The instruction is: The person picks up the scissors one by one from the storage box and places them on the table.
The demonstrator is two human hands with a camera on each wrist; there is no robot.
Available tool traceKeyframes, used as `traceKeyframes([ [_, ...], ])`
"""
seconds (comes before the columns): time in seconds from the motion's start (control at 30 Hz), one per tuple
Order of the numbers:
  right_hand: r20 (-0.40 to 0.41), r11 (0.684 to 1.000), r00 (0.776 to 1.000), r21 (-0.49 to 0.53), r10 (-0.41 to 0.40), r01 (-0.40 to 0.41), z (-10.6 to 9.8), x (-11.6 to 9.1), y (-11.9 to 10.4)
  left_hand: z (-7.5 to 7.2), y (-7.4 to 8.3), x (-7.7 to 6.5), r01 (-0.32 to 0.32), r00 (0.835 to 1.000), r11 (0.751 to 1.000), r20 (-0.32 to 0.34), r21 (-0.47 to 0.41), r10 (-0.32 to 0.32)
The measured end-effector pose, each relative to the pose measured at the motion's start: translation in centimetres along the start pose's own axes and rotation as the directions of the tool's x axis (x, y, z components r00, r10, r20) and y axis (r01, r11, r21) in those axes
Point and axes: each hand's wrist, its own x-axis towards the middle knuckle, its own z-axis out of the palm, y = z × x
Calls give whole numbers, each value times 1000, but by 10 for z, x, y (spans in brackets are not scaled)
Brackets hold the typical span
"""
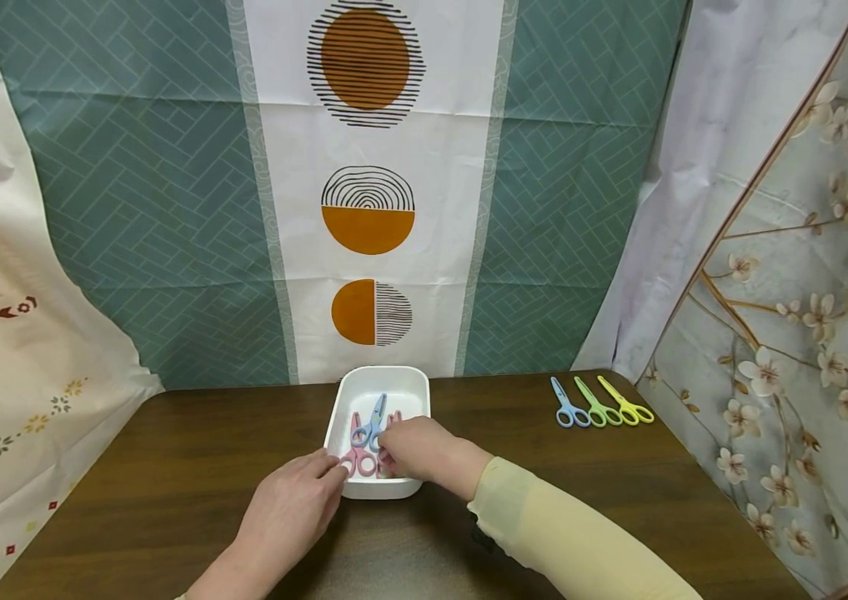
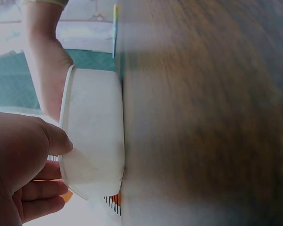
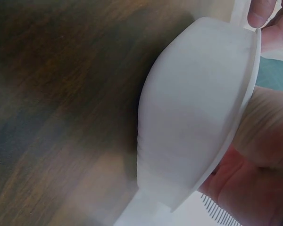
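Note:
A white plastic bin (image 1: 382,491) stands on the table with several scissors inside. My left hand (image 1: 294,497) holds its near left corner, the thumb (image 2: 61,141) against the wall just under the rim. Reaching over the right rim, my right hand (image 1: 424,452) has its fingers curled down at pink scissors (image 1: 394,417), whose handles the hand partly covers. In the right wrist view the bin wall hides those fingertips. Blue scissors (image 1: 378,408) lie in the middle of the bin, overlapping another pair of pink scissors (image 1: 359,458) on the left.
At the back right of the brown table (image 1: 191,467) lie blue scissors (image 1: 566,407), green scissors (image 1: 594,405) and yellow scissors (image 1: 624,403), side by side. A patterned curtain (image 1: 424,317) hangs behind the bin, and floral cloth (image 1: 806,400) hangs on the right.

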Motion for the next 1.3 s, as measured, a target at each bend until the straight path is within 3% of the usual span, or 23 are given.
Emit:
traceKeyframes([
  [0.23,-68,996,998,-89,2,-8,3,-1,-3,-1,1,0,4,1000,1000,3,8,-4],
  [0.5,-41,991,999,-131,18,-23,7,0,-5,0,1,0,14,1000,1000,10,11,-14],
  [0.9,-105,957,994,-289,-27,-5,8,-6,-7,-1,2,0,15,1000,1000,22,4,-15],
  [1.3,-189,957,981,-289,-37,-20,10,-11,-7,-1,2,0,8,1000,1000,18,3,-8],
])
